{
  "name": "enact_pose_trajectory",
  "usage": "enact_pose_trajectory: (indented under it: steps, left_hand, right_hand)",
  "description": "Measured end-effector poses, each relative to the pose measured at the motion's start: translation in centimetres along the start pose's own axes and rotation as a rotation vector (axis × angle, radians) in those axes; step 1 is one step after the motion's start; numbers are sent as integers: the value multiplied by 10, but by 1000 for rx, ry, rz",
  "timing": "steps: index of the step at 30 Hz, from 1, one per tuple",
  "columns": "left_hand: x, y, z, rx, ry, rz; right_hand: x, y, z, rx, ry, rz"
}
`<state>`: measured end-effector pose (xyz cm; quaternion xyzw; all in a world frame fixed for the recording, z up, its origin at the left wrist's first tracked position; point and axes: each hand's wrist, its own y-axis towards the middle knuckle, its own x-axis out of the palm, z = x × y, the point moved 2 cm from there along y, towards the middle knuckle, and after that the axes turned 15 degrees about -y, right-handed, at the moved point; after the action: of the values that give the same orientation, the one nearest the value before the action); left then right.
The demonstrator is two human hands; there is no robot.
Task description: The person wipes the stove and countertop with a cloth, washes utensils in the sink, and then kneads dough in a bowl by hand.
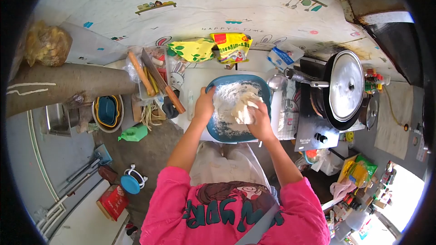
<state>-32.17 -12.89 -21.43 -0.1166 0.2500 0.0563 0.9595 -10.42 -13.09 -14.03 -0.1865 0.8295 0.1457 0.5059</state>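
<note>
A blue basin [236,138] stands on the white counter in front of me, with dry white flour [227,94] spread over its bottom and up its sides. My left hand [204,107] grips the basin's left rim, thumb over the edge, with some fingers hidden. Inside the basin, my right hand [260,121] is closed on a rough, pale lump of dough [245,107]. The dough looks shaggy and floury, to the right of the loose flour. A metal ladle [276,82] lies beside the basin's upper right corner.
A black wok with a metal lid [347,86] sits on the cooktop [313,138] at right. Yellow packets [231,47] stand behind the basin. At left, a cleaver [156,72] and a rolling pin [141,73] rest on a clear bin, near a tree trunk [97,81].
</note>
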Motion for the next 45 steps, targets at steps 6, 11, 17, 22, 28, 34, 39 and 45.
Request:
enact_pose_trajectory:
  steps: [6, 11, 17, 22, 28, 34, 39, 45]
  left_hand:
    - [-10, -6, 5, 67, 61, -41]
    - [-5, -26, 8, 153, -144, 139]
    - [-1, -23, -5, 209, -47, 147]
    - [-3, -23, 3, 122, -71, 129]
    - [-2, -22, 0, 138, -70, 114]
    - [-3, -23, -1, 163, -57, 106]
    - [-4, -22, 7, 18, -102, 48]
    - [-4, -19, 0, 92, -48, 75]
  right_hand:
    - [19, 10, 19, -53, -195, -382]
    - [50, 40, 68, 359, -67, -146]
    - [82, 41, 10, 321, -363, -321]
    - [77, -5, -24, -62, -715, -350]
    - [128, 20, 21, 91, -713, -314]
    - [105, 69, 33, 296, -348, -533]
    - [98, 80, 80, 290, -40, -369]
    - [104, 63, 22, 326, -199, -164]
